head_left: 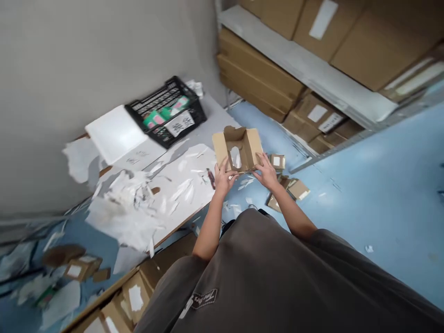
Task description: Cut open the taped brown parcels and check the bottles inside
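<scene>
An open brown cardboard box [248, 149] with its flaps spread is held up in front of me, past the corner of the white table. A white patch shows inside it. My left hand [224, 176] grips the near left edge, and my right hand [266, 172] grips the near right edge. On the table, just left of my left hand, lies a dark and red cutter-like tool [211, 178]. Torn white paper strips [182, 189] are scattered beside it.
A black crate [166, 111] with green and pink items and a white box [121, 136] stand on the table [197, 159]. Crumpled paper [128, 212] covers its near left part. Small boxes [289, 189] lie on the blue floor. Shelving [312, 83] with cartons stands at right.
</scene>
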Motion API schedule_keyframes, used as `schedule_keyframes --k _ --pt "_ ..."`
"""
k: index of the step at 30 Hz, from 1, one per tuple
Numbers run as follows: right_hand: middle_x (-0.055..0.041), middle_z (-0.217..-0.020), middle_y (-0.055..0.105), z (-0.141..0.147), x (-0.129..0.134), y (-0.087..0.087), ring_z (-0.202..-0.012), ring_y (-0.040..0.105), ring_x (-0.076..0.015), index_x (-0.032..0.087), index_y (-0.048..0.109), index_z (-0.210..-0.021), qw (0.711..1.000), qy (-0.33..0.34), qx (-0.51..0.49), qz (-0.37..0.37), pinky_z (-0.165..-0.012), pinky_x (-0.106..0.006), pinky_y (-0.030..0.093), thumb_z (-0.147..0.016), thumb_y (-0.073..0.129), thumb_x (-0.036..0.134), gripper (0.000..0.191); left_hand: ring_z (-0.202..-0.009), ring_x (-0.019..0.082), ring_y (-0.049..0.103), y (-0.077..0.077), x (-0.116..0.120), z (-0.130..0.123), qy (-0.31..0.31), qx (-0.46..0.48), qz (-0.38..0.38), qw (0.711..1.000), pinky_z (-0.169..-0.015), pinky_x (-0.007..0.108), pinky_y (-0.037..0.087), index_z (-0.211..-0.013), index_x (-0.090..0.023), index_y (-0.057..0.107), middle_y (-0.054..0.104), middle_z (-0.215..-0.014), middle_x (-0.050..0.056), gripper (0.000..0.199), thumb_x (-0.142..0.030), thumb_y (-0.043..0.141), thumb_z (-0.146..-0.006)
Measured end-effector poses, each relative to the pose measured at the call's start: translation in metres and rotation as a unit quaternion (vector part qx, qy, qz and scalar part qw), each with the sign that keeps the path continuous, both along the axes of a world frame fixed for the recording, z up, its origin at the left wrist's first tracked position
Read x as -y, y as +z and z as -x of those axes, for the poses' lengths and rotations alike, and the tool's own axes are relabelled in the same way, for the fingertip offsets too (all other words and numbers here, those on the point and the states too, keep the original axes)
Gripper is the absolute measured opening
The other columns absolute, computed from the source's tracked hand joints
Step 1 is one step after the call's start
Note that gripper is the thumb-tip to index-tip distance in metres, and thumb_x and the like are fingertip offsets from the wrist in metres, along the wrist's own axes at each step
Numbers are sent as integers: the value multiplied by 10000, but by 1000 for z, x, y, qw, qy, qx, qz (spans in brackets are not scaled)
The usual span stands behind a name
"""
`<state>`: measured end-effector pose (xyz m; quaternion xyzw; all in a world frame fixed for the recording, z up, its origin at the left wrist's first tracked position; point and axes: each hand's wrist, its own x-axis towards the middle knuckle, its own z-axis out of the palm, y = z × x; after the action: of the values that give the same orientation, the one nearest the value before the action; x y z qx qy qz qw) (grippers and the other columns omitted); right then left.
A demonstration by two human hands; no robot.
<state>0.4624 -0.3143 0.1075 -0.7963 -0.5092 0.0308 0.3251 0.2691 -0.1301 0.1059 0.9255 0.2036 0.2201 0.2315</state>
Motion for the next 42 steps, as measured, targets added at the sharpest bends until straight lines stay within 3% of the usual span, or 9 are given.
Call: schedule_keyframes --k 6,11,14,16,21,26,33,37,42 --pt "-106 -1733 449 -80 152 -14 -1674 296 -375 225 750 -986 983 -181 13 -7 -1283 -618 439 -1002 699 343 129 -1668 355 327 -15 97 -159 -179 -14 35 983 -1391 680 166 -1020 -270 873 340 -1805 54 119 -355 821 -955" --pt "-131 -1740 432 -106 243 -39 -1672 281 -405 224 750 -1002 954 -297 -14 29 -1267 -682 411 -993 693 357 144 -1722 406 103 -39 177 -239 -263 -80 67 959 -1381 692 209 -1103 -273 883 288 -1826 30 215 -337 880 -898" --pt "-162 -1725 446 -113 278 -60 -1659 276 -473 231 746 -1131 932 -352 -46 72 -1225 -797 357 -936 752 392 253 -1717 453 42 -51 207 -263 -288 -139 71 945 -1347 750 210 -1426 -315 752 209 -1850 67 653 -333 959 -806" --pt "-195 -1704 464 -118 295 -73 -1639 310 -490 228 719 -1264 923 -369 -70 80 -1206 -794 381 -892 784 415 422 -1715 456 46 -54 214 -268 -286 -150 72 944 -1339 739 232 -1567 -321 626 183 -1855 97 836 -336 959 -800" --pt "-195 -1652 507 -133 306 -88 -1569 440 -415 229 657 -1407 929 -357 -84 45 -1219 -668 462 -914 700 462 547 -1721 374 146 -52 190 -250 -230 -115 79 963 -1361 593 325 -1598 -274 583 355 -1800 90 702 -313 798 -932" --pt "-199 -1641 503 -149 253 -85 -1559 438 -391 211 623 -1472 963 -258 -57 55 -1246 -638 444 -948 650 476 588 -1699 372 228 -54 143 -196 -101 -107 89 985 -1364 577 331 -1587 -242 588 407 -1769 101 662 -318 765 -954" --pt "-202 -1656 497 -132 79 -60 -1582 412 -402 205 601 -1522 999 19 -20 39 -1280 -654 396 -963 672 474 625 -1641 374 348 -45 79 -61 131 -100 99 981 -1341 570 362 -1614 -254 545 380 -1774 121 693 -337 755 -959" --pt "-180 -1694 458 -72 -34 -35 -1601 385 -407 231 586 -1540 985 171 -4 12 -1289 -670 376 -969 670 468 623 -1639 376 347 -32 55 48 267 -72 86 957 -1353 571 334 -1631 -236 522 358 -1784 133 728 -335 761 -951" --pt "-156 -1729 417 67 -142 -5 -1615 358 -411 253 555 -1567 932 361 19 -9 -1297 -682 357 -965 682 459 648 -1632 391 350 -14 67 207 459 -42 72 885 -1360 586 319 -1632 -265 521 342 -1794 107 743 -329 773 -936"
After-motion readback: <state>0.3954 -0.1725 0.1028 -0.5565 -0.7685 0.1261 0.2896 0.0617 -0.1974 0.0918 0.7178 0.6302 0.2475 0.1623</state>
